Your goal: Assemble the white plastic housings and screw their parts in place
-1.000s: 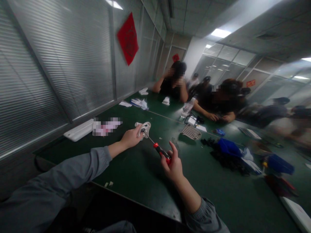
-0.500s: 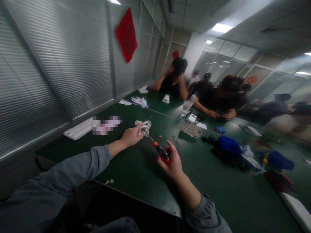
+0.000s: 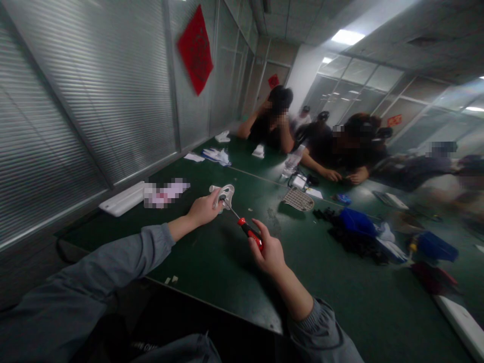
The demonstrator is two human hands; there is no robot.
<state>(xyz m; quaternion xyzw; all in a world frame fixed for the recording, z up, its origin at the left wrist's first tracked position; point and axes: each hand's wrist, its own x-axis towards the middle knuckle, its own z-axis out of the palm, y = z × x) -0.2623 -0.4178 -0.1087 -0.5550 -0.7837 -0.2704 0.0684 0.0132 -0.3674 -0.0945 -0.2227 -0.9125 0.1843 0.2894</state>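
My left hand (image 3: 204,209) is closed around a white plastic part (image 3: 228,193) with a curved, open frame, holding it above the green table (image 3: 212,272). In my right hand (image 3: 271,252) is a screwdriver (image 3: 249,233) with a red and black handle, gripped by the thumb and fingers. Its thin shaft points up and to the left, and the tip reaches into the white part. What the tip touches inside is too small to make out.
A beige grid-like panel (image 3: 298,199) lies beyond my right hand. Blue bins (image 3: 357,223), black pieces and gloves (image 3: 391,249) are to the right. At left lies a long white case (image 3: 123,199). Across the table sit other people (image 3: 340,151), near a clear bottle (image 3: 291,164).
The screwdriver handle has turned in my right hand, showing more red, and the fingers have shifted on it. The white part stays in my left hand, almost unmoved.
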